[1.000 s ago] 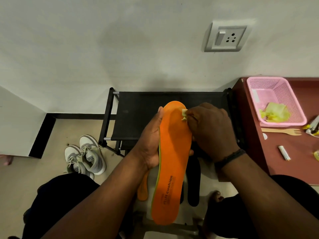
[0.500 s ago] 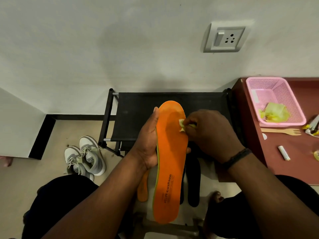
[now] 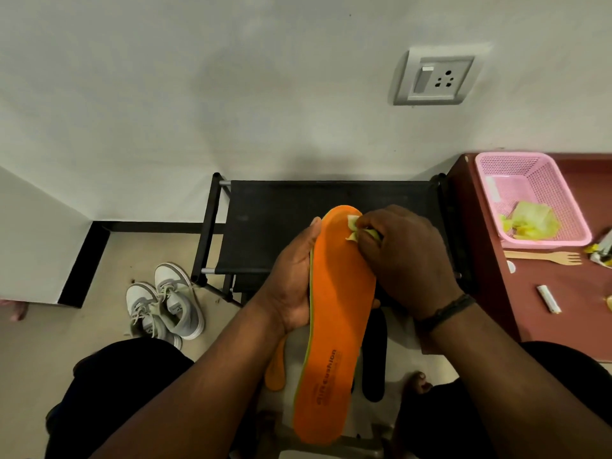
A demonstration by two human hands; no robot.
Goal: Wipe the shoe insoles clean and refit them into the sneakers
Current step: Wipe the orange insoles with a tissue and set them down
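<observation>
right hand (image 3: 405, 256) | cloth (image 3: 353, 228) back up at insole (image 3: 334, 326) toe (after a brief dip)

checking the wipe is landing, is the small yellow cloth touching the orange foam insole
Touching. The head view shows the small yellow cloth, pinched by the right hand, pressed against the orange foam insole near its toe.

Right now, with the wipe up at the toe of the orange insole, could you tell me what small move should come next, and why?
Probably draw the wipe down the orange insole toward the heel. The right hand pinches it at the toe end, the left hand grips the insole's edge, and the long surface below is uncovered.
</observation>
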